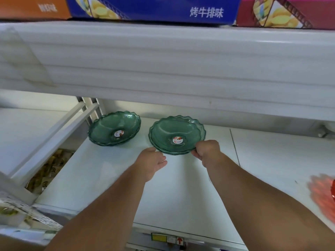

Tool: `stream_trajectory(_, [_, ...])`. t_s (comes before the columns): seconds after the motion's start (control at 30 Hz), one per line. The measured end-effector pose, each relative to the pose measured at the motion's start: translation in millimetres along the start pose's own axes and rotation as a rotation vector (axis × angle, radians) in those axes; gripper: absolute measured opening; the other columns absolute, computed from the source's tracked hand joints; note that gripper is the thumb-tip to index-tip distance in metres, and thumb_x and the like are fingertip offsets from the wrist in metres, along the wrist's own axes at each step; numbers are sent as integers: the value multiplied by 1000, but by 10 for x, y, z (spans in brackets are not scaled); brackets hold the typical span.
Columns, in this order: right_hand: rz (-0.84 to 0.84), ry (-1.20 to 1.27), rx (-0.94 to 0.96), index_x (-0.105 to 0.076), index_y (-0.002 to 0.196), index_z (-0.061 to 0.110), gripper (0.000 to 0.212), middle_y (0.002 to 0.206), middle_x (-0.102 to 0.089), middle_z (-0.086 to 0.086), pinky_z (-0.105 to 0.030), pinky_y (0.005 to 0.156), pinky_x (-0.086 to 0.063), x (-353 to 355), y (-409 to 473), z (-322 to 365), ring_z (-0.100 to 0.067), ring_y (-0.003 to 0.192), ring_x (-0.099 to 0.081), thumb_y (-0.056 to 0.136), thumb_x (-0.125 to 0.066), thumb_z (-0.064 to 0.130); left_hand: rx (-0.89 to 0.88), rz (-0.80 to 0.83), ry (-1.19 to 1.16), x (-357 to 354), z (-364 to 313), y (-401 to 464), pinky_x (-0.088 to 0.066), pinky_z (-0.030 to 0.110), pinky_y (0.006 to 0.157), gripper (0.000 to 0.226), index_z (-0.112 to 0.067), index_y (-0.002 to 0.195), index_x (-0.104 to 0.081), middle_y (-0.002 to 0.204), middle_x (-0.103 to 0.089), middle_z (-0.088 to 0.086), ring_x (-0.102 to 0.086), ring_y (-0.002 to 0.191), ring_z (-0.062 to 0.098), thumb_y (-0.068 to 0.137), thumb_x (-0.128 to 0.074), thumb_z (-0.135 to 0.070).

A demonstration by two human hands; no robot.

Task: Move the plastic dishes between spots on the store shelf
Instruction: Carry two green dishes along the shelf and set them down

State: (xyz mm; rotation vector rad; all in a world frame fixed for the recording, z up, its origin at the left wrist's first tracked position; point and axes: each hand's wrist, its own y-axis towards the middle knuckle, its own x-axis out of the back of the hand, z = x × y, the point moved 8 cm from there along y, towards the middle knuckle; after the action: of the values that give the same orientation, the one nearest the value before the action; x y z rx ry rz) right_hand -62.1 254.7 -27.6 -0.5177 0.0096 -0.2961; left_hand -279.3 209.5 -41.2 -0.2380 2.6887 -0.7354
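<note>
Two small stacks of green see-through plastic dishes with wavy rims and red stickers sit on the white shelf (181, 187). The left stack (114, 128) stands near the back by the shelf upright. The right stack (176, 134) is in the middle. My right hand (208, 150) pinches the near right rim of the right stack. My left hand (152, 163) is just below that stack's near left rim, palm turned inward and fingers apart; whether it touches the rim I cannot tell.
A thick white upper shelf edge (163, 69) hangs low over the dishes, with snack boxes (154, 8) on top. A slanted white bracket (54, 138) bounds the left. Something blurred and red (324, 194) sits at the far right. Price tags (166, 239) line the front edge.
</note>
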Motion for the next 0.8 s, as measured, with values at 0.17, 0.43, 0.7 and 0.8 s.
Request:
stream_trajectory(0.17, [-30, -36, 27, -46, 74, 11, 25, 78, -55, -7, -26, 61, -59, -7, 29, 5, -5, 37, -60, 90, -58, -2, 10, 13, -12, -46, -9, -21, -42, 45, 109, 64, -2, 153, -24, 94, -59, 11, -56, 121, 35, 96, -50, 12])
stream_trajectory(0.43, [-129, -537, 120, -53, 79, 9, 29, 75, -64, -9, -34, 66, -58, -20, 9, 111, -30, 73, -71, 97, -54, 32, 21, 89, 18, -144, 14, -6, -48, 42, 103, 47, -8, 138, -43, 89, -51, 5, -55, 99, 27, 95, -49, 13])
stream_trajectory(0.7, [-72, -833, 209, -40, 67, 11, 38, 70, -47, -3, -29, 71, -39, -29, -42, 114, -27, 83, -53, 102, -47, 24, -83, -30, 534, -44, -79, -31, -50, 34, 96, 66, -11, 155, -26, 117, -60, -4, -59, 110, 21, 95, -55, -6])
stream_trajectory(0.8, [-25, -911, 269, -51, 90, 8, 24, 96, -58, -9, -29, 76, -40, -8, -158, 124, -31, 99, -59, 100, -47, 29, -285, -107, 1111, -90, -215, -115, -43, 32, 101, 63, -17, 155, -27, 152, -43, 2, -46, 133, 22, 97, -50, -29])
